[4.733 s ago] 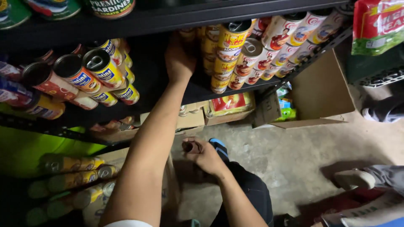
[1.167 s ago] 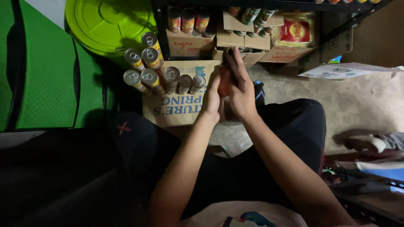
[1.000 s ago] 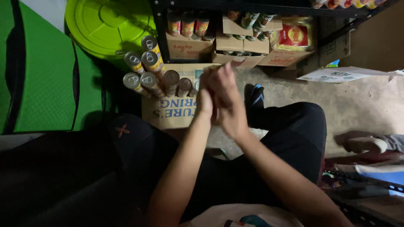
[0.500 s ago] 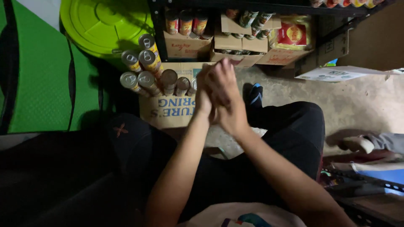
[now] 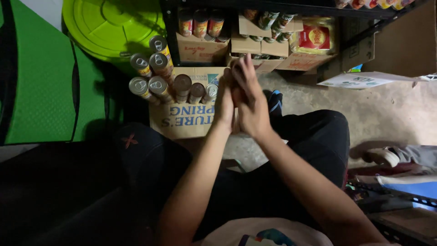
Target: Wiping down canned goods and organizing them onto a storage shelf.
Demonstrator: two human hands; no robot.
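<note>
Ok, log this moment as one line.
left hand: pressed to right hand, empty | nearest: brown cardboard box topped with round metal cans | person seated

Two hands show, the left hand (image 5: 224, 102) and the right hand (image 5: 249, 105), pressed palm to palm. Just left of them, eight cans (image 5: 157, 85) stand or lean on one printed cardboard box (image 5: 184, 119). Beyond the fingertips, three more cans (image 5: 199, 23) sit in the shelf rack on a second box (image 5: 198, 49). One lime-green round lid (image 5: 111, 25) lies far left.
</note>
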